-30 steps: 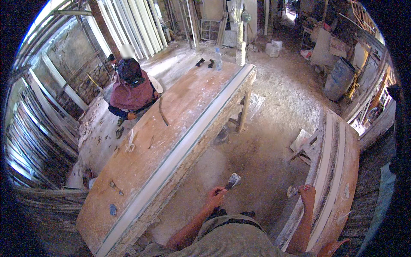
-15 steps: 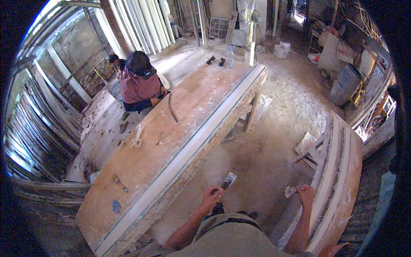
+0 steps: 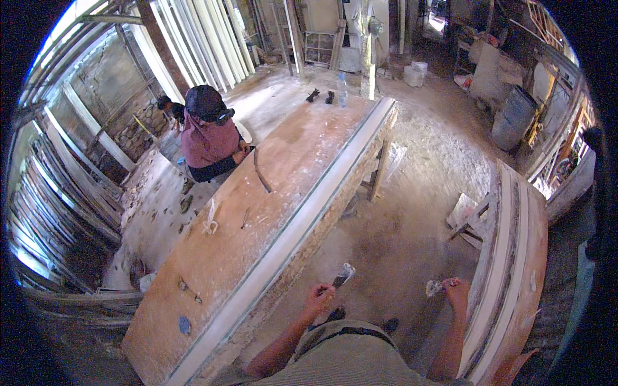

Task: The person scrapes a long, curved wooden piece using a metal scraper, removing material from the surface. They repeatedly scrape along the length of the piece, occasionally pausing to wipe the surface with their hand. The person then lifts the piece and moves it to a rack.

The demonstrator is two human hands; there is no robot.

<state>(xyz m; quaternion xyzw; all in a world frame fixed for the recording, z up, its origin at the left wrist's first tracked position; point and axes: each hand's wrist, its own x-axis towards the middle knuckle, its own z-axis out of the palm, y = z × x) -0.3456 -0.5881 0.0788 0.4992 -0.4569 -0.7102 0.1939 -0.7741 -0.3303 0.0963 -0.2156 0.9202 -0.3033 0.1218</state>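
My left hand is closed round the handle of a putty knife, its blade smeared white and pointing up and to the right. In my right hand, the fingers are wrapped round a second small tool, apparently a scraper, with a white-coated end toward the left; its handle is mostly hidden. Both hands hang over the floor between two work surfaces. Left of me is a long board with a white strip along its edge. The right hand is beside another board with pale strips.
On the long board lie a thin dark strip, a white tie, a blue piece and a small tool. A bottle stands at its far end. A person sits beyond it; another person crouches behind. A barrel stands right.
The whole view has shifted slightly. Both hands keep their tools at nearly the same place, and the left hand's putty knife has tilted a little. The seated person has turned slightly.
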